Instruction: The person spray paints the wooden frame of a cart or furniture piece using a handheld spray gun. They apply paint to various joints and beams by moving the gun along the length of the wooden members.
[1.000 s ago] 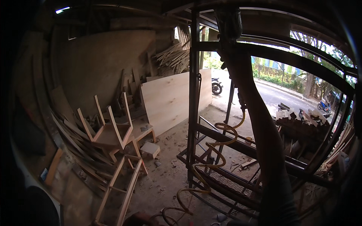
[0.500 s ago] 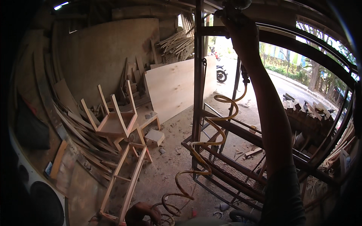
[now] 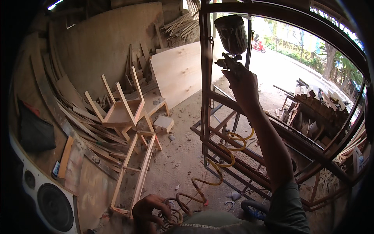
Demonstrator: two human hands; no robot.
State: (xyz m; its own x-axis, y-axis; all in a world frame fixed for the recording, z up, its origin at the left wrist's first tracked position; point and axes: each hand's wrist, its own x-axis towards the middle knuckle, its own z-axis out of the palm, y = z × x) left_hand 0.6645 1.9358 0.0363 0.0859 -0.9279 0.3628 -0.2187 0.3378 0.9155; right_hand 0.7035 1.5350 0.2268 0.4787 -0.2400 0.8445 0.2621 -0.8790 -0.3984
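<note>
My right hand (image 3: 243,84) is raised and wrapped round a spray gun (image 3: 230,62) with a dark cup (image 3: 232,35) on top. The gun points left, close to the upright of a dark brown frame (image 3: 205,78). From below my right arm a coiled yellow air hose (image 3: 218,163) runs down in loops toward my left hand. Low at the bottom edge, my left hand (image 3: 152,210) is curled round several coils of that hose. Part of the gun's handle is hidden by my right hand.
Upturned wooden stool frames (image 3: 124,113) stand at the left, beside leaning boards (image 3: 78,128). A pale plywood sheet (image 3: 177,76) leans behind. A speaker (image 3: 54,206) is at lower left. Scrap wood (image 3: 323,103) is piled on the right. A wheel (image 3: 255,208) lies near my body.
My right hand has come down from the top of the frame with the spray gun, so its cup now shows fully. The hose hangs lower; my left hand still holds the coils.
</note>
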